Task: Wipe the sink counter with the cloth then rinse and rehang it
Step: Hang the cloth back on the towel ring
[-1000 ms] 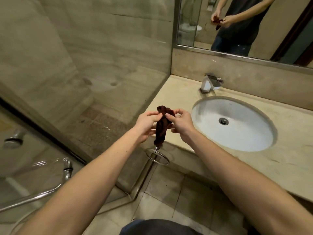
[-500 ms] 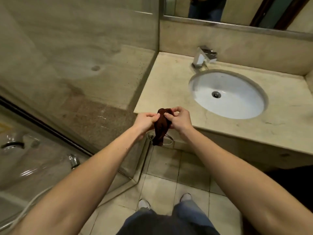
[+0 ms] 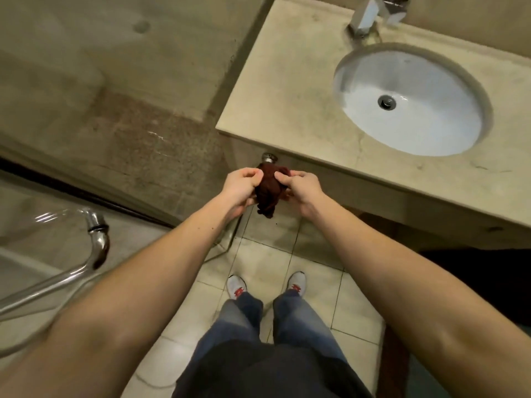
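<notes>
Cloth (image 3: 267, 191): dark red, bunched, below the counter (image 3: 290, 90) front edge, beside the metal mount (image 3: 269, 158).
Left hand (image 3: 240, 187): fingers pinching cloth.
Right hand (image 3: 301, 187): fingers pinching cloth.
Advice: spread it evenly before letting go.

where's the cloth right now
In the head view the dark red cloth is bunched between the left hand and right hand, below the counter's front edge near its left corner, just under a chrome fitting.

Two hands (image 3: 241, 188), one cloth (image 3: 268, 192), one sink (image 3: 411, 99), one faucet (image 3: 370, 17).
</notes>
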